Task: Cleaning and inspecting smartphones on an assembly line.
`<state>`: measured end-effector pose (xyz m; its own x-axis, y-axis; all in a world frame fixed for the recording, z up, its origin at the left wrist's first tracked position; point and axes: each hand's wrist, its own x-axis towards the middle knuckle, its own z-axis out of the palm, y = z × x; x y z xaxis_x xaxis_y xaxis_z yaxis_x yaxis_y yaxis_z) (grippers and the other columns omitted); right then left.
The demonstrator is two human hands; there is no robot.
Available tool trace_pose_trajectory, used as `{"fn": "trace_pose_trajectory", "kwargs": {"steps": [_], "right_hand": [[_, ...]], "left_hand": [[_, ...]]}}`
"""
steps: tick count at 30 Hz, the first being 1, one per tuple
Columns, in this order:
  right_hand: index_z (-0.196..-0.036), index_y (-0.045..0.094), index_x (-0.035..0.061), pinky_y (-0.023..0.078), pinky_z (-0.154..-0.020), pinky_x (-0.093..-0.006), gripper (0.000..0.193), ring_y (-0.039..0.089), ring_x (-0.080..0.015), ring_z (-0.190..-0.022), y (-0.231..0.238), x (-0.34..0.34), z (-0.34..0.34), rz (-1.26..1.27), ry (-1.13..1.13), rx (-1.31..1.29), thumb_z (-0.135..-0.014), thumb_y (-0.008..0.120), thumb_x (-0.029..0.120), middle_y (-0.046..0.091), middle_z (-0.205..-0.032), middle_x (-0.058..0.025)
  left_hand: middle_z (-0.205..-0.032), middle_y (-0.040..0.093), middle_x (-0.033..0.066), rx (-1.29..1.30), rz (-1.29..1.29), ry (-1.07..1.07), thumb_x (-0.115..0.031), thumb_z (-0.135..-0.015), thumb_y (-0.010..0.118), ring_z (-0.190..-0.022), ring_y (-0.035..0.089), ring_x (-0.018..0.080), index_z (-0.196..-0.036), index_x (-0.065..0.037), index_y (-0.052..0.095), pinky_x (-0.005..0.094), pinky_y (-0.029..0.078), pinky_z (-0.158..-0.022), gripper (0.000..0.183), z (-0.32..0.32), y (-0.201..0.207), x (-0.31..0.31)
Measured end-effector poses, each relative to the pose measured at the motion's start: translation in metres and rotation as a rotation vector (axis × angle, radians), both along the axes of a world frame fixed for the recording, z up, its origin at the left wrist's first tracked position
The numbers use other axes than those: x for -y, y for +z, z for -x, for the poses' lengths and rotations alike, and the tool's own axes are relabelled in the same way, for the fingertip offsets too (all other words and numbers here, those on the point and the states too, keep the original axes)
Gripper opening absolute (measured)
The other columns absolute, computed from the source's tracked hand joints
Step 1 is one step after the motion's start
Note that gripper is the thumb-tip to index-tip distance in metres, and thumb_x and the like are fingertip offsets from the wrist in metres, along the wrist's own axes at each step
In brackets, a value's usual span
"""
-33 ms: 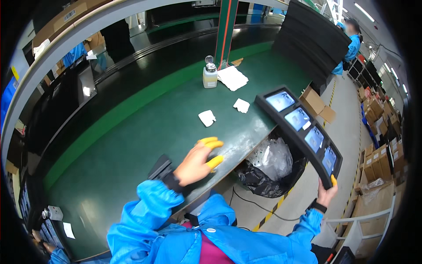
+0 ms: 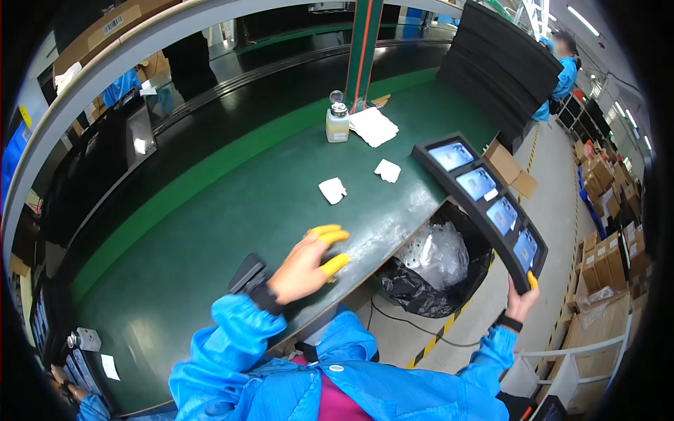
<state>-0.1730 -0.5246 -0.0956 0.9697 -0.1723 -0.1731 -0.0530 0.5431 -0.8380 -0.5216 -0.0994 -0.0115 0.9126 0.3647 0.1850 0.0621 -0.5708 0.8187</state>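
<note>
Right hand: A bare right hand (image 2: 520, 303), one digit in yellow, clasps the near end of a long black four-pocket tray (image 2: 479, 215).
Black tray: Tilted, it hangs beside the right end of a smooth green worktop (image 2: 210, 235), four light-blue, rounded rectangular devices (image 2: 477, 184) in its pockets.
Left hand: Fingers apart, a left hand (image 2: 300, 271) in yellow finger covers (image 2: 335, 265) hangs empty near the worktop's front edge; contact with the surface cannot be told.
Slight shift: The left hand has drawn toward the worktop's left end while the tray barely moves, leaving the right hand as its only visible support.
By the wrist: A black wedge-shaped object (image 2: 247, 272) rests beside the left cuff.
Wipes: Two crumpled white wipes (image 2: 332, 190) (image 2: 387, 170) lie mid-worktop, matte against its sheen.
Far edge: A squarish translucent bottle (image 2: 337, 128) with a metallic top stands beside a flat white cloth (image 2: 374, 126).
Off the front edge: Glossy black bin lining (image 2: 421, 289) cradles wrinkled clear plastic (image 2: 437, 256).
Beyond the tray: A brown cardboard box (image 2: 507, 167) gapes open.
</note>
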Motion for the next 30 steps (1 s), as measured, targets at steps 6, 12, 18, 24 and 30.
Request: {"fn": "trace_pose_trajectory", "kwargs": {"steps": [6,12,18,24,30], "right_hand": [[-0.101,0.058,-0.0016,0.052,-0.086,-0.0557,0.021,0.061,-0.0355,-0.098,-0.003,-0.139,-0.1,-0.17,0.207,0.058,-0.082,0.052,0.005,0.063,-0.104,-0.0192],[-0.105,0.056,-0.0038,0.054,-0.081,-0.0591,0.025,0.057,-0.0377,-0.103,0.03,-0.25,-0.128,-0.135,0.241,0.063,-0.083,0.048,0.006,0.058,-0.109,-0.0213],[-0.112,0.052,-0.0037,0.056,-0.076,-0.057,0.032,0.057,-0.0377,-0.102,0.019,-0.263,-0.157,-0.081,0.231,0.085,-0.087,0.052,0.017,0.056,-0.112,-0.0206],[-0.117,0.053,-0.0005,0.045,-0.077,-0.0589,0.061,0.059,-0.0325,-0.099,0.021,-0.245,-0.154,0.421,0.335,-0.102,-0.083,0.063,0.05,0.057,-0.117,-0.0155],[-0.096,0.067,0.0039,0.05,-0.079,-0.0389,0.024,0.063,-0.0325,-0.091,0.054,-0.316,-0.044,1.187,0.147,0.887,-0.073,0.072,0.01,0.065,-0.096,-0.0177]], "left_hand": [[-0.13,0.05,0.0134,-0.054,0.176,0.07,-0.01,-0.088,0.06,-0.114,0.052,0.0264,-0.121,-0.003,0.056,0.034,0.05,-0.09,0.035,0.086,0.031,0.011],[-0.127,0.052,0.0106,-0.086,0.267,0.326,-0.001,-0.085,0.059,-0.117,0.05,0.0224,-0.123,-0.001,0.056,0.0342,0.046,-0.095,0.037,0.156,0.042,0.018],[-0.123,0.053,0.0107,-0.031,0.422,0.62,-0.002,-0.087,0.059,-0.114,0.054,0.0217,-0.124,0.0,0.054,0.0321,0.048,-0.092,0.038,0.216,0.036,0.032],[-0.125,0.053,0.0091,0.062,0.453,0.758,-0.001,-0.087,0.058,-0.109,0.056,0.02,-0.126,0.0,0.052,0.0304,0.047,-0.092,0.04,0.246,0.034,0.03],[-0.125,0.054,0.0092,0.085,0.426,0.731,-0.002,-0.088,0.058,-0.11,0.057,0.0203,-0.126,0.001,0.052,0.0308,0.046,-0.093,0.038,0.233,0.032,0.028]]}}
